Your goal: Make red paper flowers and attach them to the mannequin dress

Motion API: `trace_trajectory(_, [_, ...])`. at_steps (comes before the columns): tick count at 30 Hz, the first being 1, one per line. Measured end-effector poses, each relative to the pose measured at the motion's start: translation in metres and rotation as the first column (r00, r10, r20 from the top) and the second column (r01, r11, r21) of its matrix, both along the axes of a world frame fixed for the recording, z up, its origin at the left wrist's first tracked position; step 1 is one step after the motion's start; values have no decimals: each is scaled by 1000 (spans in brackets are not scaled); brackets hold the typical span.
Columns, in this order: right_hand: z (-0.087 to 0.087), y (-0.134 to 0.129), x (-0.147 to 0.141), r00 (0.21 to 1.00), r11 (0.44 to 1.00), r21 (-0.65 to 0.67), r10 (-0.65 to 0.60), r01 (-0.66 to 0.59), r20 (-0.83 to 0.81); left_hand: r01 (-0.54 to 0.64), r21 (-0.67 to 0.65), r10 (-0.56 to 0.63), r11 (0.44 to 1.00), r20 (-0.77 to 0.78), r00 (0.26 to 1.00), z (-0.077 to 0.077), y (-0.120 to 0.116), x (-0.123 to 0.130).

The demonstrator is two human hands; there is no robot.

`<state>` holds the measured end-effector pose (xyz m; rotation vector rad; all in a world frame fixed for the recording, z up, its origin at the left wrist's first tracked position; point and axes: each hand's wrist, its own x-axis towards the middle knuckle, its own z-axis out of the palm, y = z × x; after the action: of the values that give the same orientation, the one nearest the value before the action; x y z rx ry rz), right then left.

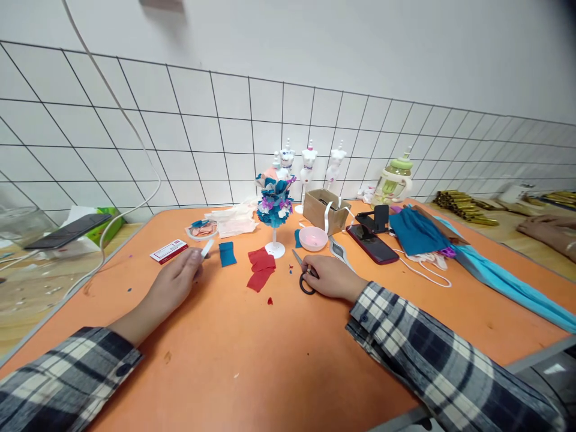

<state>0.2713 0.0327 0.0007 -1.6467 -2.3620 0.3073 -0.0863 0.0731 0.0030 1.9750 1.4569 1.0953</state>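
Observation:
My left hand is closed, with a small white strip-like piece pinched between thumb and fingers; its exact kind is too small to tell. On the right, my right hand is wrapped round small scissors with black handles, their blades pointing away and to the left. Between the hands lie red crepe-like pieces and a blue piece. Just beyond them stands a small white mannequin on a stand, dressed in a blue ruffled skirt with purple and white bits.
A pink bowl, a cardboard box and a phone sit beyond my right hand. Three white mannequins and a bottle line the back. A red-and-white box lies at left. Another person's hand shows far right.

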Motion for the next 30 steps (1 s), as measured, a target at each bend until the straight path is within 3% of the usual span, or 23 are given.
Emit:
trace_trajectory(3, [0,0,0,1000,1000,3,-5,5,6,59,97,-84,994,283,956,3,-8,11])
trace_trajectory(7, [3,-5,-5,999,998,39,-42,41,11,170,120,-205,978,417,885,5,-31,34])
trace_trajectory(11, [9,-15,-17,997,988,156,4,8,-76,124,132,-153,984,246,957,-2,-54,53])
trace_trajectory(14, [13,-25,-27,982,966,243,129,-93,-138,188,86,-193,978,59,979,-3,-64,57])
trace_trajectory(19, [15,-42,-43,928,888,399,322,-228,-185,305,52,-300,951,-97,949,3,-74,62])
trace_trajectory(23, [11,-52,-54,870,831,487,425,-267,-249,353,137,-334,926,-142,932,1,-86,72])
trace_trajectory(27, [5,-55,-59,818,825,488,474,-285,-325,516,225,-458,827,-263,849,-1,-91,77])
trace_trajectory(30, [3,-55,-58,799,829,477,486,-293,-355,556,273,-458,785,-348,818,-1,-86,76])
